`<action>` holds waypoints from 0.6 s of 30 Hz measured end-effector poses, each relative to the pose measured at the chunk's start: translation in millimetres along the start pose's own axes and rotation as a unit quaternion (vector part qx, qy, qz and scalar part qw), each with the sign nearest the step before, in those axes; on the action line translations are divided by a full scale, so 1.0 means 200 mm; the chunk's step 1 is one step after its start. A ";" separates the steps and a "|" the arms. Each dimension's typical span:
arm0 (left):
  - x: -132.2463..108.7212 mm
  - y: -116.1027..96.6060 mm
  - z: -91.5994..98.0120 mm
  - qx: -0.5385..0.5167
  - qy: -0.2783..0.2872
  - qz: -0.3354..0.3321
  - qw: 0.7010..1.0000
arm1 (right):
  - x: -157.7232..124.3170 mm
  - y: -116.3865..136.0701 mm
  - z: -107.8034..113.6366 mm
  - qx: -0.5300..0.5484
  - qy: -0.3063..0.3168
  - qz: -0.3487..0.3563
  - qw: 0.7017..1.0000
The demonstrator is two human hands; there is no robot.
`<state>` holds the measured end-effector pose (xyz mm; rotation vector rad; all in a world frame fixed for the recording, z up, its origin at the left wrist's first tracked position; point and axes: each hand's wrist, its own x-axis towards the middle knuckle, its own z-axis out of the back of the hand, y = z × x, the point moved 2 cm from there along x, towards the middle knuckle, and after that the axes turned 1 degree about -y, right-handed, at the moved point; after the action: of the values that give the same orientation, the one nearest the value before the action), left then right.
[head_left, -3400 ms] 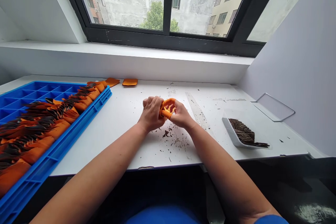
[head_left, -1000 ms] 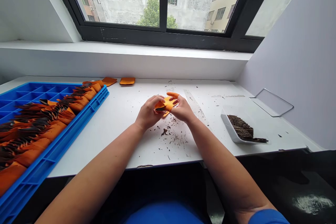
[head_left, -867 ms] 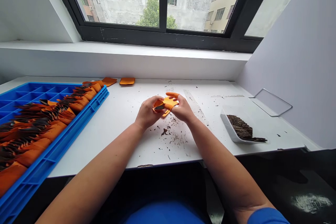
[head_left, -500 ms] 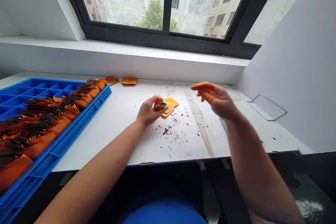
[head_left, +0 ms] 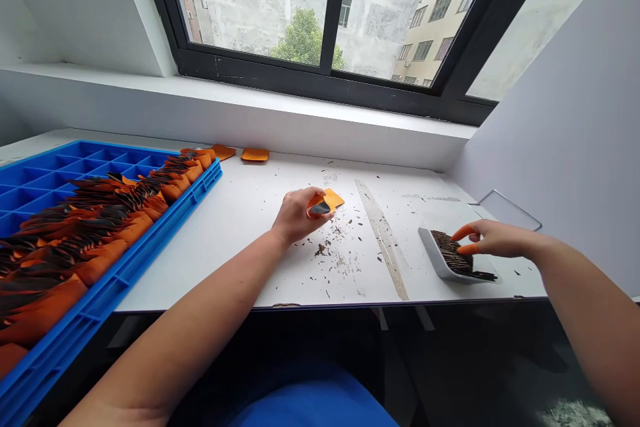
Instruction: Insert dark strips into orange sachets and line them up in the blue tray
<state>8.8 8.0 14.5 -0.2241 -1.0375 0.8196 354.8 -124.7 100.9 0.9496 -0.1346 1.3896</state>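
My left hand [head_left: 299, 217] grips a small orange pouch [head_left: 320, 205] whose mouth gapes, showing a dark grey inside. Just behind it on the white table lies another flat orange pouch [head_left: 334, 197], partly hidden by the hand. On the right, my right hand [head_left: 487, 239] has orange finger covers on thumb and forefinger. Those two fingers are apart, at a white plastic tray [head_left: 431, 255] packed with thin dark brown slices [head_left: 450, 255]. Whether the fingertips touch the slices is hard to tell.
At the left stands a blue compartment crate [head_left: 165, 230] with rows of orange pouches [head_left: 107, 240]. Two orange pieces, one a flat pouch [head_left: 255, 155], lie at the back. Brown crumbs [head_left: 323, 249] litter the middle; a wire frame [head_left: 510, 207] is by the right wall.
My right hand has moved right and down from over the table to the tray of brown slices. The pouch in my left hand now shows a wider mouth. The view has shifted slightly.
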 end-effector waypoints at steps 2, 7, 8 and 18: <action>-0.01 0.01 -0.01 0.004 0.010 -0.006 1.000 | 0.04 -0.06 -0.02 -0.023 0.048 -0.013 0.999; -0.01 0.01 0.01 0.004 0.010 -0.002 1.000 | 0.19 -0.29 -0.09 -0.157 0.377 -0.151 0.900; 0.00 0.01 0.01 0.002 0.009 0.000 1.000 | 0.21 -0.32 -0.10 -0.170 0.406 -0.164 0.883; 0.00 0.01 0.03 -0.028 0.001 0.062 0.998 | 0.23 -0.37 -0.06 -0.233 0.496 -0.153 0.822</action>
<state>1.8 7.6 16.1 -0.3395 -1.0540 0.9036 424.4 -73.1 84.3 -0.2273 0.4380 1.2994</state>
